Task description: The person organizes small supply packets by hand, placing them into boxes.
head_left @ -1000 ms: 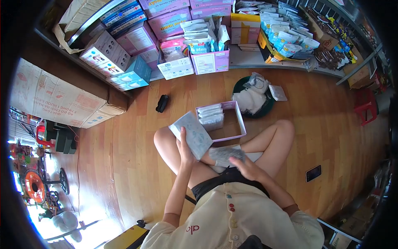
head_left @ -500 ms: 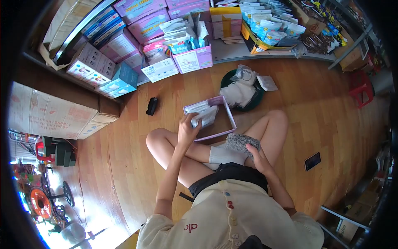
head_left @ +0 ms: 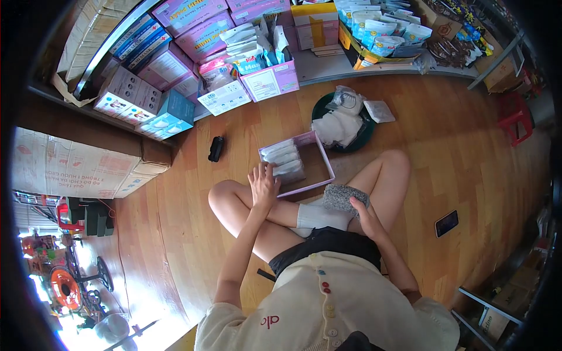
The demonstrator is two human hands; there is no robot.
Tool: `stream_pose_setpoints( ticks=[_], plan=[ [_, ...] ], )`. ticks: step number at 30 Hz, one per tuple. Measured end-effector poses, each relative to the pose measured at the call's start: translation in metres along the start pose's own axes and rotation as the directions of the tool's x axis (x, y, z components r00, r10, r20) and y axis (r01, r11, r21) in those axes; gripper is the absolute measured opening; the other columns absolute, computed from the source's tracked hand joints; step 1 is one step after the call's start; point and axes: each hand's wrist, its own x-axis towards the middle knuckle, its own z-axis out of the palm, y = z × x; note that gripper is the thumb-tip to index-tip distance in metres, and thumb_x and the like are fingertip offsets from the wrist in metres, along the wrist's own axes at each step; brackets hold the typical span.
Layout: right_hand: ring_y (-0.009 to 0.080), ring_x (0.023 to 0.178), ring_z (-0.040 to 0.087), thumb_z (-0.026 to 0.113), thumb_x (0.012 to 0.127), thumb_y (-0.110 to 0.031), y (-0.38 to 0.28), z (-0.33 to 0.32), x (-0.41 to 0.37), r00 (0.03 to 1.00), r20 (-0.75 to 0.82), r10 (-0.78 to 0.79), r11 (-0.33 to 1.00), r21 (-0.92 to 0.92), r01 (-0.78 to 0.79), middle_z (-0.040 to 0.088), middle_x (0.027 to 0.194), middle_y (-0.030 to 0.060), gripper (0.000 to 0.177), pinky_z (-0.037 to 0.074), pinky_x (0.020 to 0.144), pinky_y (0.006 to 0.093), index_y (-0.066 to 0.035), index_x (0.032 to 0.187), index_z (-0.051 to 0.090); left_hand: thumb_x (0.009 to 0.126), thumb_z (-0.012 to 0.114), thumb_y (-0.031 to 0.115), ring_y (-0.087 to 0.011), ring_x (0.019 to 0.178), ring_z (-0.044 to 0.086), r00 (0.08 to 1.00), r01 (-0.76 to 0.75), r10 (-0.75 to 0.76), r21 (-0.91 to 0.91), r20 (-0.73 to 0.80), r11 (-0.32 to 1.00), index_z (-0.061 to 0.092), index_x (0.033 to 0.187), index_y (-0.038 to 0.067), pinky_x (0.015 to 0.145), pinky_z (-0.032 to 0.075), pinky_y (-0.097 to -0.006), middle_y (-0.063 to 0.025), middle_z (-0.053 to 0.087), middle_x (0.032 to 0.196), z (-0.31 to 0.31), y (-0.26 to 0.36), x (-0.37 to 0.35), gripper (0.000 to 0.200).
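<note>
My left hand [head_left: 264, 186] is at the near left corner of a shallow lilac-edged box [head_left: 325, 158], its fingers spread and nothing in them. Inside the box, on the left, a row of white wrapped packets [head_left: 282, 157] lies side by side. Over my crossed ankles, my right hand [head_left: 366, 217] lies on a folded grey speckled cloth [head_left: 342, 197], thumb across its edge and the other fingers hidden. White socks [head_left: 322, 217] show just under the cloth.
Beyond the box stands a dark green basin [head_left: 366, 137] of white packets, with a clear packet [head_left: 379, 111] at its rim. A black object [head_left: 216, 149] and a phone [head_left: 446, 223] lie on the floor. Stocked shelves run along the back; a large carton [head_left: 76, 164] stands left.
My left hand has let go of a white packet, which now lies in the box with the others. That hand has drawn back towards me and opened. My right hand stays on the cloth.
</note>
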Motion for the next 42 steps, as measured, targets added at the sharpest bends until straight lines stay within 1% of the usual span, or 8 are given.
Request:
stream_pose_setpoints(
  ticks=[11,21,26,28,31,34,39,42],
  plan=[
    [0.0171,0.115,0.051,0.046,0.1,-0.031,0.001,-0.002,0.002,1.0,-0.02,0.01,1.0,0.016,-0.01,0.058,0.121,0.0082,0.046,0.034,0.104,0.0291,0.006,0.126,0.052,0.064,0.083,0.028,-0.0347,0.129,0.036,0.99,-0.136,0.134,-0.018,-0.048,0.991,0.05,0.112,0.011,0.11,0.014,-0.0659,-0.0129,0.042,0.128,0.011,0.018,0.026,0.061],
    [0.0165,0.105,0.055,0.054,0.097,-0.022,-0.004,-0.065,0.051,0.985,-0.107,-0.133,0.98,-0.164,0.114,0.062,0.112,0.0059,0.034,0.042,0.096,0.031,0.006,0.118,0.058,0.068,0.08,0.027,-0.0353,0.135,0.029,0.995,-0.089,0.082,-0.143,-0.049,0.986,0.048,0.125,0.014,0.11,0.01,-0.069,-0.0136,0.035,0.138,-0.012,0.02,0.01,0.066],
    [0.0244,0.095,0.064,0.073,0.08,-0.02,-0.03,-0.132,0.151,0.814,-0.151,-0.562,0.532,-0.819,0.216,0.066,0.104,0.0134,0.043,0.049,0.085,0.0353,-0.003,0.118,0.059,0.073,0.078,0.028,-0.0385,0.134,0.031,0.985,0.118,-0.148,-0.286,-0.084,0.951,0.047,0.128,0.012,0.108,0.016,-0.0668,-0.0173,0.036,0.14,-0.035,0.02,-0.033,0.066],
    [0.0324,0.097,0.064,0.078,0.073,-0.021,-0.028,-0.147,0.192,0.691,-0.202,-0.694,0.239,-0.97,-0.044,0.064,0.109,0.0171,0.054,0.05,0.086,0.0395,-0.005,0.12,0.056,0.073,0.078,0.026,-0.0387,0.133,0.031,0.973,0.148,-0.194,-0.313,-0.123,0.938,0.049,0.126,0.011,0.108,0.019,-0.0637,-0.0184,0.038,0.138,-0.041,0.019,-0.057,0.062],
    [0.0352,0.1,0.063,0.077,0.074,-0.019,-0.024,-0.149,0.236,0.842,-0.288,-0.456,0.05,-0.953,-0.298,0.062,0.115,0.0175,0.055,0.051,0.085,0.0435,-0.006,0.121,0.053,0.074,0.078,0.021,-0.0386,0.132,0.033,0.941,0.207,-0.29,-0.38,-0.176,0.902,0.053,0.121,0.009,0.107,0.025,-0.0574,-0.0199,0.041,0.136,-0.052,0.018,-0.084,0.055],
    [0.0344,0.093,0.067,0.072,0.078,-0.02,0.002,-0.162,0.266,0.853,-0.168,-0.493,-0.186,-0.938,-0.293,0.065,0.108,0.0145,0.04,0.048,0.091,0.0471,-0.008,0.113,0.058,0.074,0.077,0.011,-0.0369,0.129,0.038,0.902,0.247,-0.375,-0.453,-0.216,0.857,0.057,0.114,0.006,0.105,0.03,-0.0495,-0.0201,0.044,0.134,-0.069,0.02,-0.095,0.045],
    [0.0375,0.089,0.066,0.067,0.08,-0.017,-0.018,-0.169,0.255,0.832,-0.252,-0.495,0.107,-0.968,-0.229,0.068,0.091,0.0212,0.015,0.052,0.079,0.0484,-0.005,0.089,0.066,0.078,0.073,0.007,-0.0351,0.123,0.046,0.881,0.235,-0.39,-0.468,-0.268,0.852,0.058,0.112,0.004,0.103,0.035,-0.0455,-0.0185,0.05,0.128,-0.08,0.005,-0.093,0.037],
    [0.0377,0.087,0.065,0.07,0.079,-0.017,-0.061,-0.167,0.215,0.742,-0.214,-0.636,0.197,-0.974,-0.112,0.066,0.087,0.0222,0.022,0.053,0.073,0.0433,-0.002,0.096,0.066,0.079,0.072,0.005,-0.035,0.122,0.047,0.896,0.195,-0.362,-0.503,-0.259,0.842,0.058,0.112,0.003,0.102,0.037,-0.0442,-0.0184,0.052,0.126,-0.083,0.009,-0.077,0.036]
  ],
)
